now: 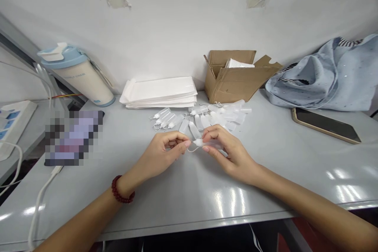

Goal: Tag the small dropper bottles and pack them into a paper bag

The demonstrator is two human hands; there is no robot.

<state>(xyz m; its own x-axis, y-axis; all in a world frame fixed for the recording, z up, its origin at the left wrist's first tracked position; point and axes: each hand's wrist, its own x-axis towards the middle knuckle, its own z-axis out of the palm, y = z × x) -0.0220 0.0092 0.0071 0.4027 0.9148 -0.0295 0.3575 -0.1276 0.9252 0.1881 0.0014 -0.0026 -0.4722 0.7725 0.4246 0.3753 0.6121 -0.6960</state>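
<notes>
My right hand [224, 149] is closed around a small translucent plastic dropper bottle [199, 142], its white tip pointing left and most of its body covered by my fingers. Thumb and forefinger of my left hand [171, 147] pinch together at the end of that tip, where a thin dark line runs into the fingertips; what they hold is too small to make out. A thin white strap loops below the tip. Just beyond my hands lies a loose heap of similar small bottles [218, 116], with several more bottles [168, 118] to its left.
Behind the bottles are a stack of white envelopes [159, 90] and an open cardboard box [236, 82]. A tumbler [79, 73] and a blurred phone [73, 138] with a cable are at left. A dark-screened phone [326, 126] and a blue cloth bag [321, 75] lie at right on the grey table [183, 204].
</notes>
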